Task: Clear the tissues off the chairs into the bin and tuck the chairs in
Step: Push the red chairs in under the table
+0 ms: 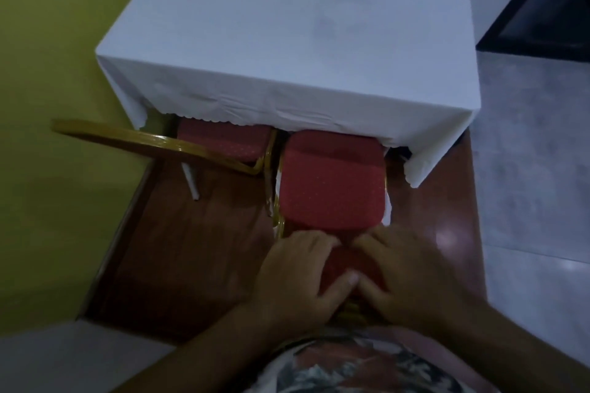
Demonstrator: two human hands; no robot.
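Neighbour chair [223, 143] at ten o'clock sat half under the bench [287, 41]. Left hand [300, 268] and right hand [405, 271] each curled over the padded back of the red chair [332, 188] at six o'clock; stiff gilt frame, probably fairly heavy, best pushed from that top rail. Cloth hem [255, 112] overhung its seat; open floor [526, 169] lay at three o'clock

A red, gold-framed chair [332, 188] stands upright, seat partly under the bench [287, 41]. A matching chair [223, 143] sits just left, tucked deeper.
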